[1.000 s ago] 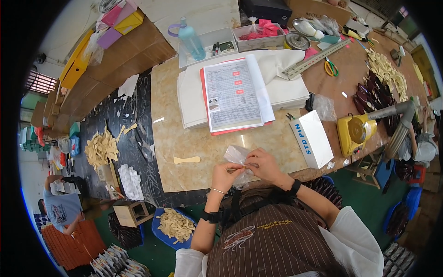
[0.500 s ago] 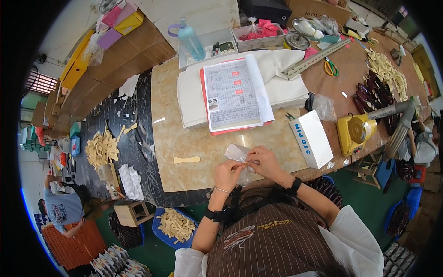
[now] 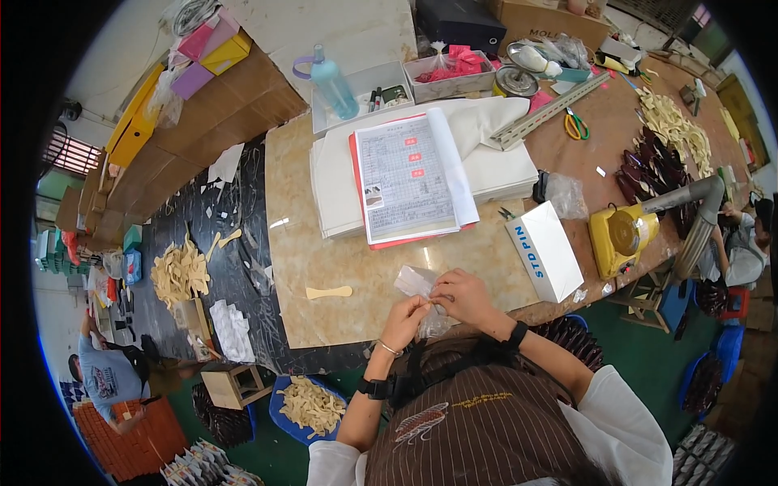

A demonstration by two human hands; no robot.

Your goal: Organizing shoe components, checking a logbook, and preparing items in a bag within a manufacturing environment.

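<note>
Close to the table's front edge, both my hands pinch a small clear plastic bag (image 3: pixel 414 280). My left hand (image 3: pixel 402 323) grips it from the left, fingertips pressed together. From the right, my right hand (image 3: pixel 465 300) is closed on the same bag, its fingers meeting the left ones. Part of the crinkled plastic hangs below the fingers, and whatever it contains cannot be made out. A flat beige sole-shaped piece (image 3: pixel 329 292) lies on the marbled board (image 3: pixel 301 320) to the left of my hands.
Beyond my hands, papers on a red folder (image 3: pixel 409 178) rest on a white stack (image 3: pixel 336 215). A white box (image 3: pixel 545 251) and a yellow machine (image 3: pixel 622 236) stand to the right. Beige pieces (image 3: pixel 180 274) are heaped at left. A person (image 3: pixel 113 373) is at far left.
The view has shifted slightly. My hands keep hold of the plastic bag in nearly the same place, with small finger movements. The person at far left has changed arm position.
</note>
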